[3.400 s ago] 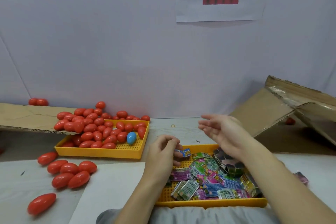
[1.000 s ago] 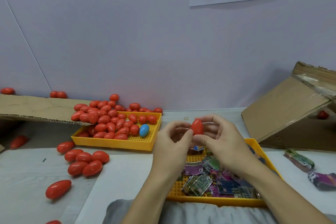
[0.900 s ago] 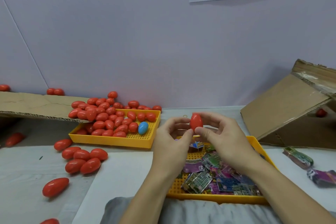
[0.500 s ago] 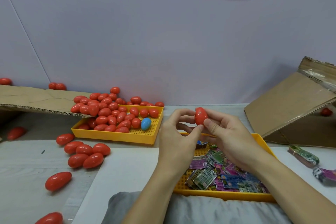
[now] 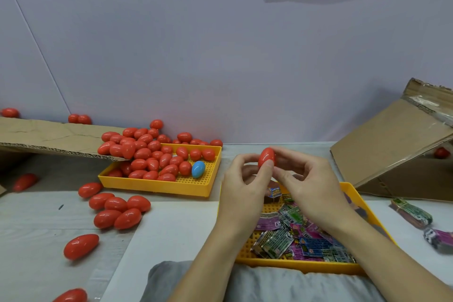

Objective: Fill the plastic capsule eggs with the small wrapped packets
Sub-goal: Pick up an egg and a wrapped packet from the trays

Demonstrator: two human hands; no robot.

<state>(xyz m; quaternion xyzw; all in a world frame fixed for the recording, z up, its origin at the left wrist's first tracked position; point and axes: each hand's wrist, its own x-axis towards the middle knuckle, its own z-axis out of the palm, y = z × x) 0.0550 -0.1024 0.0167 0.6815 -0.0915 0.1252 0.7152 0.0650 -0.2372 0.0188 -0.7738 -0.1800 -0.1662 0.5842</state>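
A closed red capsule egg [image 5: 266, 157] is held upright above the table between both hands. My left hand [image 5: 245, 193] pinches it from below with thumb and fingers. The fingertips of my right hand [image 5: 311, 186] pinch its right side and top. Beneath the hands a yellow tray [image 5: 356, 201] holds several small wrapped packets [image 5: 294, 230]. One blue packet [image 5: 275, 192] shows just under my left hand. A second yellow tray [image 5: 157, 185] at the left is heaped with red eggs [image 5: 147, 154] and one blue egg [image 5: 198, 169].
Loose red eggs [image 5: 117, 211] lie on the table at the left, near a white sheet [image 5: 166, 228]. A cardboard flap [image 5: 49, 137] overhangs the egg tray. A tilted cardboard box [image 5: 392, 149] stands at the right, with two packets [image 5: 411, 213] in front of it.
Earlier my left hand held a blue packet and my right hand was open above the packet tray. Now both hands hold a closed red egg, which has turned slightly over the last second.
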